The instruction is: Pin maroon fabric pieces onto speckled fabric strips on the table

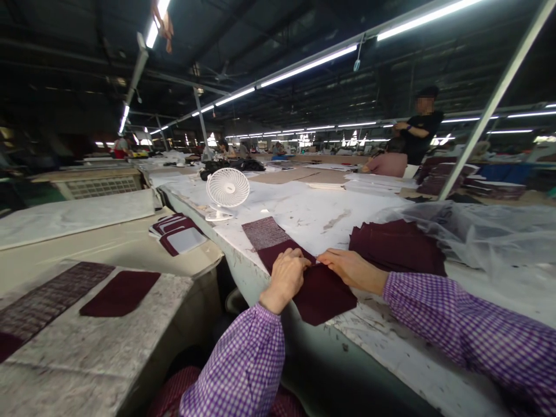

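Note:
A dark maroon fabric piece point(324, 292) lies on the white worktable point(313, 217) in front of me. My left hand point(284, 277) rests on its left part with the fingers curled, pinching its top edge. My right hand point(350, 267) lies on the same piece from the right, its fingertips pinched together at that edge right next to the left hand's fingers. Just behind the piece lies a speckled grey-maroon strip point(264, 231). A stack of maroon pieces point(397, 246) sits to the right of my right hand.
A small white fan point(226, 190) stands farther back on the table. Clear plastic sheeting point(486, 231) covers the right side. On the lower left table point(108, 347) lie a maroon piece point(120, 292), a speckled strip point(47, 301) and a small stack point(178, 231). A person in black point(419, 136) stands at the back right.

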`<state>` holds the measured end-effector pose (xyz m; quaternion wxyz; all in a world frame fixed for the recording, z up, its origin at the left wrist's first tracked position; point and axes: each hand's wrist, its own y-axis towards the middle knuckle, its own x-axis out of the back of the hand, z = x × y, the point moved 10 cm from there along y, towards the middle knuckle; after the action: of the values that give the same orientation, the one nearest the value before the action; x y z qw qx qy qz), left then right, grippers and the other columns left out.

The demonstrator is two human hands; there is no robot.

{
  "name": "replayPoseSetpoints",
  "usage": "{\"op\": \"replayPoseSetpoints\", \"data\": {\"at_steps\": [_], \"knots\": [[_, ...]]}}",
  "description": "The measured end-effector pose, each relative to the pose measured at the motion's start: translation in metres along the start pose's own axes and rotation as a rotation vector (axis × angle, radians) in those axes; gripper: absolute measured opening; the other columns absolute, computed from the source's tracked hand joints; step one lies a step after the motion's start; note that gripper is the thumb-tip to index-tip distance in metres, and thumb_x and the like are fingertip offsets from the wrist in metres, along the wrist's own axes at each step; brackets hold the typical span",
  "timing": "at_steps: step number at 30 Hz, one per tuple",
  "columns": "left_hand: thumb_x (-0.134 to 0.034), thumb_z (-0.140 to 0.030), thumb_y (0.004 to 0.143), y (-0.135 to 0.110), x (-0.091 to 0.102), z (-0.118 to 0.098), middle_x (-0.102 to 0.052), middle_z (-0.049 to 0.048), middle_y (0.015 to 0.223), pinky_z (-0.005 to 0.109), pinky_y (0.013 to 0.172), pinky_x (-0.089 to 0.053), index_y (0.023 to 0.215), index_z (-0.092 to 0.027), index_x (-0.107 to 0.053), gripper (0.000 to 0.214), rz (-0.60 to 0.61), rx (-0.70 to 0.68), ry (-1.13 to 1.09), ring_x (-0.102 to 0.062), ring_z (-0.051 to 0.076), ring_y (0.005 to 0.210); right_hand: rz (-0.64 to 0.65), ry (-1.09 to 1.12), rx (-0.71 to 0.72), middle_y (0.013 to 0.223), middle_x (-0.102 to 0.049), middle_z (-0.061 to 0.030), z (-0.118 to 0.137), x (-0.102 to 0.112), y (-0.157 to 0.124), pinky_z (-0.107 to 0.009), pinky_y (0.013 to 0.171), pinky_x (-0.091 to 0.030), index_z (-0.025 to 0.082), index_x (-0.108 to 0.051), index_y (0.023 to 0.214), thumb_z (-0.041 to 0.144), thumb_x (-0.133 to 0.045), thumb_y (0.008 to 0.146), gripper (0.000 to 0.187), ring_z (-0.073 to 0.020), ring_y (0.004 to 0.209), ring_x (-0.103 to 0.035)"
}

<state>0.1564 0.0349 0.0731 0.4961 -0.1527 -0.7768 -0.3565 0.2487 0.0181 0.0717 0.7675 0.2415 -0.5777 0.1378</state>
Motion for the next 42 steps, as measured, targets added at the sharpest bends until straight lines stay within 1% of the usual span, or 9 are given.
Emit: {"op": "replayPoseSetpoints", "data": {"at_steps": [5,13,18,22,25,30,35,38,42], "knots": [[-0.046,-0.018,0.087,-0.013,0.012,0.018,-0.061,0.0026,0.086,0.031,0.076,-0.037,0.085,-0.023,-0.07,0.025,-0.031,-0.001,-0.042,-0.049,0.017,0.084,-0.022,-0.087,0.041,0.1,-0.061,-0.0096,0.002,0.0,0.0,-0.032,0.078,-0.046,0.015,-0.06,0.108,0.013,-0.035,0.087,0.032,-0.0208,0.089,-0.058],[-0.04,-0.02,0.092,-0.029,0.022,0.008,-0.059,0.0029,0.087,0.032,0.073,-0.033,0.092,-0.022,-0.066,0.027,-0.117,-0.104,0.052,-0.047,0.017,0.083,0.03,-0.114,0.128,0.112,-0.059,-0.0108,0.014,-0.005,-0.002,-0.033,0.089,-0.046,0.014,-0.061,0.113,-0.002,-0.039,0.073,0.048,-0.0217,0.1,-0.056],[-0.041,-0.022,0.092,-0.03,0.022,0.011,-0.058,0.0029,0.087,0.03,0.071,-0.033,0.091,-0.023,-0.067,0.026,-0.125,-0.092,0.046,-0.047,0.016,0.082,0.101,-0.279,0.13,0.11,-0.057,-0.0116,0.029,-0.01,0.0,-0.032,0.083,-0.047,0.018,-0.055,0.125,-0.001,-0.036,0.077,0.055,-0.0205,0.097,-0.056],[-0.041,-0.023,0.092,-0.03,0.022,0.012,-0.059,0.0041,0.085,0.031,0.073,-0.035,0.092,-0.023,-0.068,0.027,-0.111,-0.125,0.058,-0.048,0.017,0.083,0.226,-0.456,0.113,0.097,-0.059,-0.0099,0.041,-0.013,0.009,-0.03,0.072,-0.046,0.026,-0.048,0.133,0.0,-0.036,0.079,0.06,-0.018,0.08,-0.058],[-0.042,-0.025,0.092,-0.032,0.027,0.028,-0.063,0.0035,0.085,0.03,0.076,-0.038,0.093,-0.021,-0.068,0.026,-0.12,-0.076,-0.122,-0.051,0.017,0.082,0.298,-0.52,0.125,0.089,-0.059,-0.0084,0.048,-0.013,0.015,-0.026,0.066,-0.042,0.029,-0.046,0.134,-0.001,-0.038,0.078,0.064,-0.0159,0.072,-0.058],[-0.05,-0.024,0.088,-0.037,0.041,0.05,-0.066,0.0022,0.082,0.029,0.079,-0.041,0.086,-0.018,-0.068,0.019,-0.165,0.037,-0.38,-0.054,0.016,0.079,0.312,-0.533,0.125,0.088,-0.06,-0.0087,0.048,-0.011,0.018,-0.025,0.063,-0.038,0.029,-0.046,0.134,-0.001,-0.039,0.078,0.063,-0.0161,0.07,-0.058],[-0.057,-0.017,0.079,-0.035,0.037,0.048,-0.063,0.0012,0.075,0.03,0.072,-0.04,0.075,-0.019,-0.068,0.011,-0.167,0.095,-0.273,-0.051,0.017,0.074,0.297,-0.52,0.146,0.084,-0.059,-0.0076,0.046,-0.014,0.017,-0.025,0.061,-0.036,0.029,-0.046,0.134,0.001,-0.04,0.079,0.061,-0.0157,0.067,-0.056],[-0.053,-0.013,0.08,-0.036,0.031,0.046,-0.062,0.0019,0.078,0.03,0.074,-0.04,0.073,-0.019,-0.068,0.018,-0.192,0.067,-0.23,-0.05,0.017,0.077,0.311,-0.539,0.156,0.083,-0.059,-0.0075,0.046,-0.015,0.018,-0.025,0.059,-0.036,0.029,-0.045,0.135,0.0,-0.041,0.077,0.064,-0.0146,0.063,-0.055],[-0.052,-0.018,0.085,-0.041,0.028,0.048,-0.061,0.0026,0.081,0.031,0.077,-0.04,0.078,-0.02,-0.069,0.019,-0.211,0.03,-0.242,-0.05,0.017,0.08,0.345,-0.601,0.137,0.08,-0.06,-0.0073,0.049,-0.017,0.023,-0.026,0.054,-0.032,0.034,-0.04,0.137,-0.001,-0.04,0.076,0.069,-0.0142,0.058,-0.053]]}}
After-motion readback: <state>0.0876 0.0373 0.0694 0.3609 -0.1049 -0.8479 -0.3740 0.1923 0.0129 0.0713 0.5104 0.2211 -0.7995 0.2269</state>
